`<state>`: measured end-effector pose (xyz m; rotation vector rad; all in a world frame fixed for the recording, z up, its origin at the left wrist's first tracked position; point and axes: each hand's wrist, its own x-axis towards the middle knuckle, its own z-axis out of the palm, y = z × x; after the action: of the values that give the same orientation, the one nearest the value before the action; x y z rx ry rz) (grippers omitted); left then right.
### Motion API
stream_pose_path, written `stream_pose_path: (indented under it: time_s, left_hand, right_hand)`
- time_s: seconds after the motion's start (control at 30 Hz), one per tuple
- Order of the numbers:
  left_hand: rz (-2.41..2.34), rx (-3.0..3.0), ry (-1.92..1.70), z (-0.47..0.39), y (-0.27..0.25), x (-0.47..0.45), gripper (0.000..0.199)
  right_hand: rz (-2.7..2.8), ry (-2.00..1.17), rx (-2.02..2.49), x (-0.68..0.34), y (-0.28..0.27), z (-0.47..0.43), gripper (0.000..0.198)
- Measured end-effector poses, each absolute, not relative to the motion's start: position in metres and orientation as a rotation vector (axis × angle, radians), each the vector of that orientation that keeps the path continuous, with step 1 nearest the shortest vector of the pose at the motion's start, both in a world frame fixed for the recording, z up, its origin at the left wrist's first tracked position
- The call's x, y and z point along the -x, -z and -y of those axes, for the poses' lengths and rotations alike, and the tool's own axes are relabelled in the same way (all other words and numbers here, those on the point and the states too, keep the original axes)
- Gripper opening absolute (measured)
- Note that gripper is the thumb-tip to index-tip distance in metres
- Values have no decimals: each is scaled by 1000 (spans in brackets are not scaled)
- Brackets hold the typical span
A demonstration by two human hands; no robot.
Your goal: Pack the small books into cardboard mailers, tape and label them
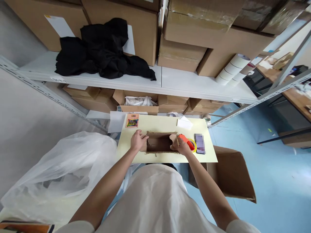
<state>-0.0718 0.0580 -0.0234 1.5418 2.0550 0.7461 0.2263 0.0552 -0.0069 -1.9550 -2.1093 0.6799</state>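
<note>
The open cardboard box (159, 152) rests on the table (131, 157), between the two hands. The left hand (138, 140) touches the left end of the box; whether its fingers grip cannot be determined. The right hand (182, 146) grasps the curled right flap (173, 142) with its fingers, just beside an orange tape dispenser (186, 141).

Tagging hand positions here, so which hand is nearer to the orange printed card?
Left. The left hand is at the left edge of the open box, just on the body side of the card; the right hand is at the box's right end, farther off.
</note>
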Motion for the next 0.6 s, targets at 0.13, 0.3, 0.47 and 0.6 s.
stream_pose_path:
  time_s: [0.13,0.3,0.47,0.6]
  left_hand:
    - [-2018,-1944,-703,-36,-1,67,28]
    - [-1640,-2177,-189,-38,-24,52,12]
    - [-1719,-1970,61,-54,-15,43,23]
    - [-1660,-1847,125,-45,-6,45,49]
  right_hand:
    - [2293,-428,1937,-214,-22,-45,39]
    - [2716,-793,1466,-181,-43,-53,45]
    - [2867,-826,1682,-152,-35,-79,21]
    - [2897,-860,1811,-160,-33,-87,27]
